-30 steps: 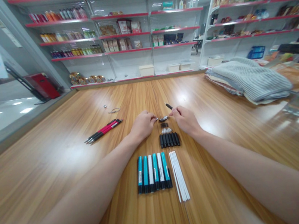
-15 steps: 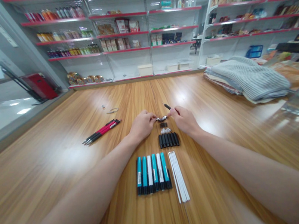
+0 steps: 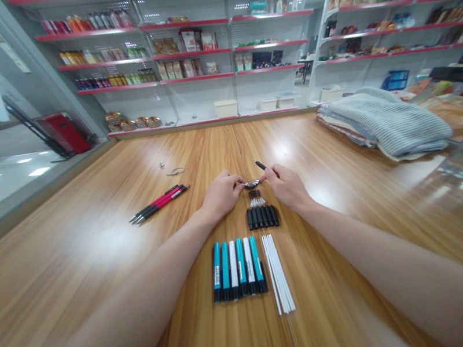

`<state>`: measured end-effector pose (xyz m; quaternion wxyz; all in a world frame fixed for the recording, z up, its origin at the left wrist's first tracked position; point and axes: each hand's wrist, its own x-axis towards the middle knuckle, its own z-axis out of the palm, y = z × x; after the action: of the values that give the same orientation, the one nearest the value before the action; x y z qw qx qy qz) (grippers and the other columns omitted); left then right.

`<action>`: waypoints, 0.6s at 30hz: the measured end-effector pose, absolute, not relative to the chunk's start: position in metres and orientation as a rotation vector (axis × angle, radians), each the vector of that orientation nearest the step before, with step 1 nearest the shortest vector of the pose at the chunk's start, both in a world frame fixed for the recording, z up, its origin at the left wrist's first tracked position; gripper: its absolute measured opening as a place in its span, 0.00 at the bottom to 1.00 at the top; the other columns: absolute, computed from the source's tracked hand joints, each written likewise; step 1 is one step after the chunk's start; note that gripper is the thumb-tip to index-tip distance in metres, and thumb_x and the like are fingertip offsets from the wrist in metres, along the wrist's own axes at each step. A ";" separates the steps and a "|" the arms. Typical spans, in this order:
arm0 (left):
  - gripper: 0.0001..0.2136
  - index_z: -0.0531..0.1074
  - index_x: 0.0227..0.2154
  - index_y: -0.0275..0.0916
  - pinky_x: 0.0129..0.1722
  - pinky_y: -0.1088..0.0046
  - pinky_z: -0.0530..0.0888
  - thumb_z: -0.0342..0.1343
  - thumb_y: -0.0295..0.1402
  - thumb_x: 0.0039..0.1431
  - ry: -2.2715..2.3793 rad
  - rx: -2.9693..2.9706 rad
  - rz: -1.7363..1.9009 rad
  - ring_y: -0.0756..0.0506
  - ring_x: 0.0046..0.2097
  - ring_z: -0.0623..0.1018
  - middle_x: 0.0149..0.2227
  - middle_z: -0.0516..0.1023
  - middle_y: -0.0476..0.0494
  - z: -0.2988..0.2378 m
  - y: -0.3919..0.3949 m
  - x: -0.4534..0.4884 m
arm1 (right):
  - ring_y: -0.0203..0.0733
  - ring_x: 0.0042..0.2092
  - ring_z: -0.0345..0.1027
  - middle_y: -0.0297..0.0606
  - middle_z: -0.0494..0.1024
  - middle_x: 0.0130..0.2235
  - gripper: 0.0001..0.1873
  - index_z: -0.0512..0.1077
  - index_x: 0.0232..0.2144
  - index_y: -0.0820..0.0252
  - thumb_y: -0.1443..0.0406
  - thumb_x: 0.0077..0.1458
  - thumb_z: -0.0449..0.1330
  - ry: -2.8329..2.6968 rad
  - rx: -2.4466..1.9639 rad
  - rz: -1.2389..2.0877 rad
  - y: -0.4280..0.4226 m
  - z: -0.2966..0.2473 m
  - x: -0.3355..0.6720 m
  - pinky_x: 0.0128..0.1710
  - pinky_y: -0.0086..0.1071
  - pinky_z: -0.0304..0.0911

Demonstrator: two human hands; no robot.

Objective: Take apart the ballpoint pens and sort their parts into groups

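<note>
My left hand [image 3: 221, 194] and my right hand [image 3: 289, 186] meet at the middle of the wooden table [image 3: 75, 268]. The left fingertips pinch a small silver part [image 3: 252, 183]. The right hand grips a slim black pen barrel [image 3: 260, 165], its end close to that silver part. Below the hands lie neat rows: tiny dark pieces [image 3: 254, 193], small metal tips [image 3: 257, 201], black pen barrels [image 3: 262, 216], teal and white pen bodies [image 3: 236, 268], and thin white sticks [image 3: 278, 273]. Where the hands hide the parts, I cannot see how they touch.
Red-and-black pens [image 3: 159, 203] lie left of my left hand, with a small wire loop [image 3: 175, 171] beyond them. A folded grey striped cloth [image 3: 388, 122] lies at the right. Red-edged store shelves [image 3: 190, 54] stand behind the table.
The hands stay close together around the small silver part, with only slight finger movement. The whole view shifts a little.
</note>
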<state>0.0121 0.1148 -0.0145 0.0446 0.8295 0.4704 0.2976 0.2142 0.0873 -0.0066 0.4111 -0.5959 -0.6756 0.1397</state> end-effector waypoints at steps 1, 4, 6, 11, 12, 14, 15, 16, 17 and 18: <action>0.11 0.77 0.37 0.41 0.40 0.70 0.69 0.50 0.37 0.61 1.438 2.539 0.908 0.46 0.38 0.73 0.34 0.70 0.44 -0.015 0.115 0.012 | 0.40 0.33 0.68 0.36 0.77 0.31 0.21 0.74 0.31 0.56 0.54 0.63 0.46 -1.698 -1.499 0.352 0.087 -0.007 0.214 0.33 0.30 0.55; 0.11 0.78 0.37 0.41 0.40 0.70 0.69 0.51 0.37 0.61 1.453 2.543 0.899 0.46 0.38 0.73 0.34 0.71 0.44 -0.015 0.116 0.012 | 0.40 0.33 0.68 0.36 0.77 0.30 0.21 0.74 0.31 0.57 0.54 0.63 0.46 -1.687 -1.503 0.351 0.088 -0.007 0.215 0.33 0.30 0.55; 0.11 0.78 0.37 0.41 0.40 0.70 0.69 0.51 0.37 0.61 1.461 2.535 0.895 0.46 0.38 0.74 0.34 0.71 0.43 -0.015 0.116 0.013 | 0.40 0.33 0.68 0.36 0.77 0.30 0.21 0.74 0.31 0.57 0.54 0.63 0.46 -1.687 -1.504 0.353 0.087 -0.007 0.215 0.33 0.30 0.55; 0.11 0.78 0.36 0.40 0.40 0.70 0.70 0.51 0.37 0.60 1.437 2.533 0.910 0.46 0.37 0.74 0.34 0.72 0.43 -0.014 0.116 0.013 | 0.39 0.33 0.67 0.35 0.77 0.30 0.20 0.73 0.29 0.57 0.54 0.63 0.47 -1.659 -1.483 0.352 0.086 -0.006 0.214 0.33 0.31 0.54; 0.11 0.78 0.36 0.40 0.40 0.70 0.70 0.51 0.36 0.60 1.429 2.532 0.916 0.46 0.37 0.74 0.34 0.72 0.43 -0.014 0.116 0.013 | 0.39 0.32 0.67 0.35 0.77 0.30 0.20 0.73 0.29 0.58 0.54 0.62 0.47 -1.646 -1.471 0.353 0.086 -0.006 0.214 0.33 0.31 0.54; 0.11 0.78 0.35 0.39 0.40 0.70 0.70 0.51 0.36 0.60 1.405 2.532 0.926 0.46 0.37 0.74 0.34 0.73 0.43 -0.012 0.116 0.013 | 0.39 0.32 0.67 0.35 0.76 0.30 0.20 0.72 0.30 0.58 0.54 0.63 0.47 -1.610 -1.431 0.351 0.086 -0.006 0.214 0.33 0.31 0.55; 0.11 0.78 0.35 0.38 0.40 0.70 0.70 0.51 0.36 0.60 1.394 2.530 0.933 0.46 0.37 0.74 0.33 0.74 0.43 -0.011 0.115 0.012 | 0.39 0.33 0.67 0.35 0.76 0.30 0.21 0.72 0.30 0.59 0.54 0.63 0.47 -1.591 -1.401 0.338 0.086 -0.005 0.215 0.34 0.31 0.56; 0.11 0.78 0.35 0.38 0.40 0.70 0.70 0.51 0.35 0.59 1.389 2.523 0.946 0.46 0.37 0.74 0.33 0.74 0.43 -0.009 0.114 0.012 | 0.39 0.33 0.68 0.36 0.75 0.30 0.21 0.72 0.30 0.59 0.54 0.63 0.47 -1.575 -1.365 0.316 0.085 -0.005 0.216 0.34 0.32 0.56; 0.11 0.78 0.34 0.37 0.40 0.70 0.70 0.51 0.35 0.59 1.393 2.508 0.967 0.46 0.36 0.74 0.33 0.75 0.43 -0.008 0.113 0.011 | 0.40 0.34 0.68 0.36 0.75 0.31 0.21 0.72 0.31 0.59 0.54 0.63 0.46 -1.559 -1.324 0.286 0.084 -0.004 0.217 0.35 0.32 0.57; 0.11 0.78 0.34 0.37 0.40 0.70 0.70 0.52 0.35 0.58 1.410 2.482 0.998 0.46 0.36 0.74 0.33 0.75 0.43 -0.006 0.110 0.009 | 0.40 0.36 0.68 0.37 0.74 0.32 0.21 0.72 0.31 0.60 0.54 0.64 0.47 -1.544 -1.282 0.256 0.083 -0.003 0.219 0.35 0.32 0.58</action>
<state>0.0086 0.1103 -0.0064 0.0588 0.8194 0.4654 0.3294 0.2190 0.0833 -0.0031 0.5306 -0.5371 -0.6469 0.1072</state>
